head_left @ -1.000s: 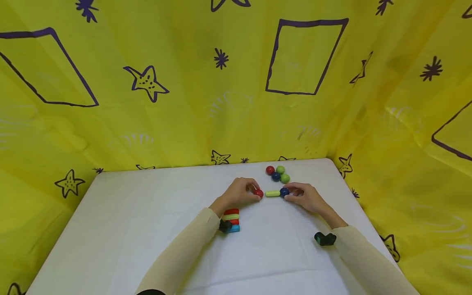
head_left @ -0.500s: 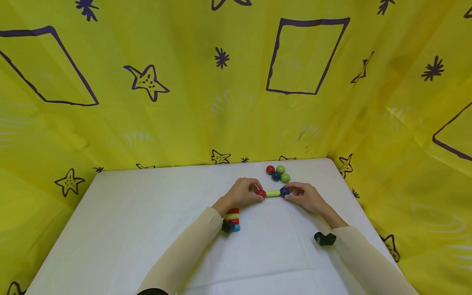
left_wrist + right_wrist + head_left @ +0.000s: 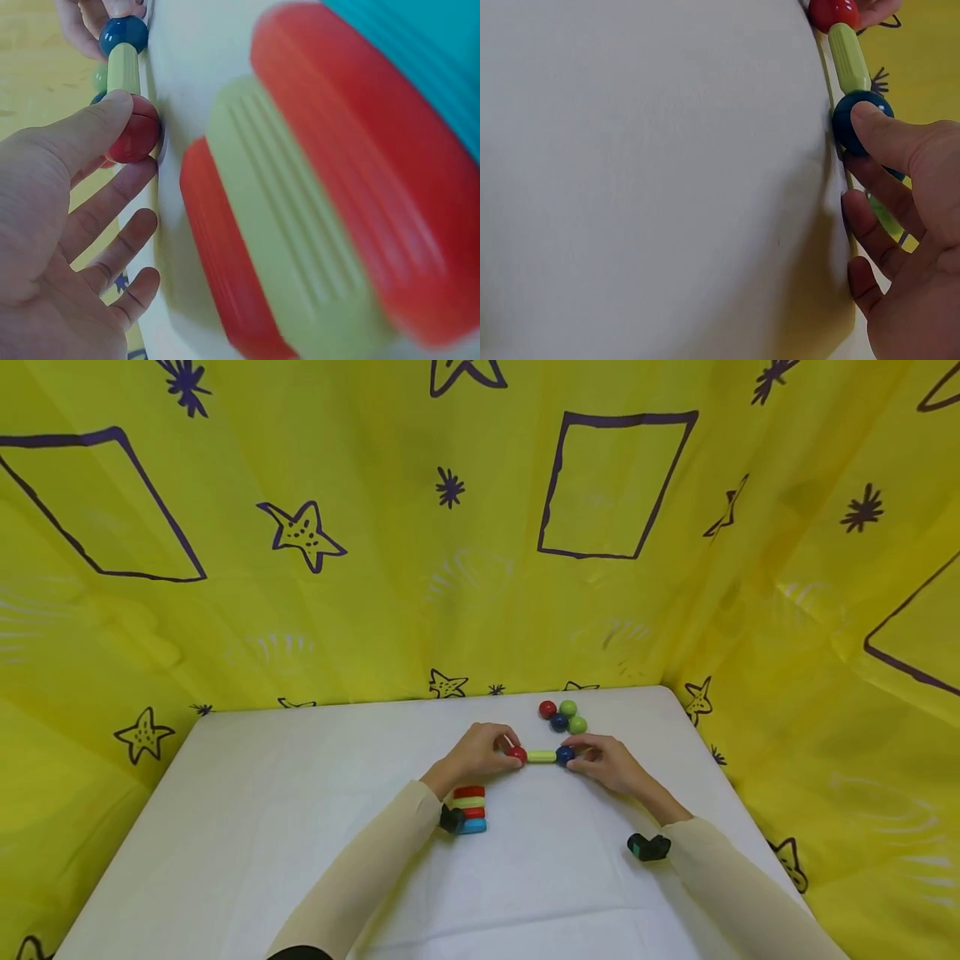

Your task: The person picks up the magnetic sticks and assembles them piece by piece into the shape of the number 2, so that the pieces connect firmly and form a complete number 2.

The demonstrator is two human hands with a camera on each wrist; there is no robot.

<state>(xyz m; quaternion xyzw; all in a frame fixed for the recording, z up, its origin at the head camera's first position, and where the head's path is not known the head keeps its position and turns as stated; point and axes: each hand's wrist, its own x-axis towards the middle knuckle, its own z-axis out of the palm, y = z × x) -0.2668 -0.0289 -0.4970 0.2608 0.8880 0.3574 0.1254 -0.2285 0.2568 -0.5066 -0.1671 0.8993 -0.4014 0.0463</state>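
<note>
Between the two hands lies a short yellow-green ribbed rod [image 3: 542, 757] with a ball at each end. My left hand [image 3: 480, 752] pinches the red ball [image 3: 138, 135] at the rod's left end between thumb and forefinger, its other fingers spread apart. At the right end, the dark blue ball [image 3: 851, 124] is gripped by the thumb and forefinger of my right hand [image 3: 611, 763]. Both balls meet the rod's ends in the wrist views, making one straight piece close over the white table.
Behind the hands sits a cluster of loose balls: a red one [image 3: 547, 710], a blue one [image 3: 558, 722] and two green ones [image 3: 577, 725]. Several ribbed rods [image 3: 470, 802], red, yellow-green and light blue, lie stacked side by side near the left wrist. A yellow patterned curtain [image 3: 375, 610] borders the white table [image 3: 300, 843].
My left hand brought the red ball rightward against the rod's free end, closing the gap. Since then, the joined piece and both hands have shifted slightly left in the head view, as the view itself moved.
</note>
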